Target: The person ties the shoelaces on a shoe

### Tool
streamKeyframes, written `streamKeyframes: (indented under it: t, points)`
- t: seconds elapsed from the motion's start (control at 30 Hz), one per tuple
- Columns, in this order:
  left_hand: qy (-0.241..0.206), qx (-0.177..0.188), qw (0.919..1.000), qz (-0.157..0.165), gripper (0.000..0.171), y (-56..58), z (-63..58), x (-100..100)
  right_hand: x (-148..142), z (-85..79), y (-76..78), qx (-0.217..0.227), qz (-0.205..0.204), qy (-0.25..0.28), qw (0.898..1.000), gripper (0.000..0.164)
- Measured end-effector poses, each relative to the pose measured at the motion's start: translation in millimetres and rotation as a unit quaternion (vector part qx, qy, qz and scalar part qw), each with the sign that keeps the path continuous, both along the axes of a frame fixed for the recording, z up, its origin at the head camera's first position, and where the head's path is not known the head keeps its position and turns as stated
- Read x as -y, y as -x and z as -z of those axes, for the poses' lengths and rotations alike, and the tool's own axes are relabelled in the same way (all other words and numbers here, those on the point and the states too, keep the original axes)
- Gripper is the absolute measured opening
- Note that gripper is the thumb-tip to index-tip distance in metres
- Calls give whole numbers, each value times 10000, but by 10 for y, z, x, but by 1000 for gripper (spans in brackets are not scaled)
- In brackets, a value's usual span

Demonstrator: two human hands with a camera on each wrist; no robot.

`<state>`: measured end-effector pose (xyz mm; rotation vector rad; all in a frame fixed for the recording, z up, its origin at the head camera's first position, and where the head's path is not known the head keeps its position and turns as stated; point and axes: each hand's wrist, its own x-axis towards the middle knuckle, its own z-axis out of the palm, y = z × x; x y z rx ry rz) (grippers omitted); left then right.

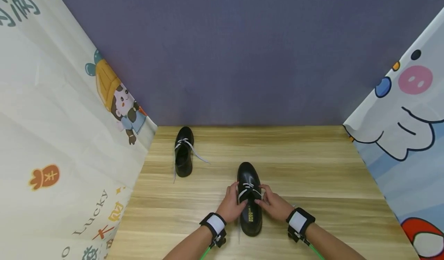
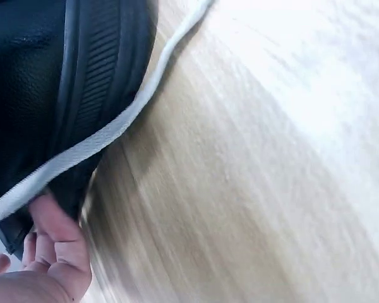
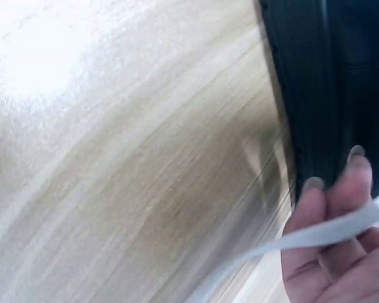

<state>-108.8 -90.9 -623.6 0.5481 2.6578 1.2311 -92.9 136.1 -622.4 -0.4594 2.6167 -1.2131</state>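
A black leather lace-up shoe (image 1: 247, 171) lies on the wood-grain surface before me, its toe pointing away and gold lettering on its insole. White laces (image 1: 248, 185) cross its front. On the left side, my left hand (image 1: 230, 205) grips the lacing flap, thumb at the opening's edge and fingers along the outside. My right hand (image 1: 276, 206) holds the opposite flap in the same way. A loose lace end (image 2: 101, 137) runs down past the left fingers in the left wrist view. Across the right fingers trails the other lace end (image 3: 309, 237) in the right wrist view.
A second black shoe (image 1: 184, 166) stands farther back on the left, laces hanging loose. Behind the wooden surface (image 1: 312, 156) rises a grey-blue panel (image 1: 243, 59). Printed cartoon cloths flank it, a cream one (image 1: 69, 117) at left and a blue-white one (image 1: 416, 136) at right.
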Motion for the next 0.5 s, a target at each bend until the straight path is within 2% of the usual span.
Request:
streamKeyframes:
  t: [0.13,0.23,0.37,0.5]
  points:
    - [-258,189,9993,-190,67,32,-7,-7,-26,-62,25,162,61,170,9997,52]
    - [-355,262,9985,-319,58,33,14,-7,-50,-92,32,185,58,238,9995,44]
    - [-543,489,9969,-304,44,7,33,7,-103,-83,38,34,-85,225,9997,24]
    - [-586,764,9950,-251,42,-12,8,27,-184,-41,44,-170,-282,274,9991,14]
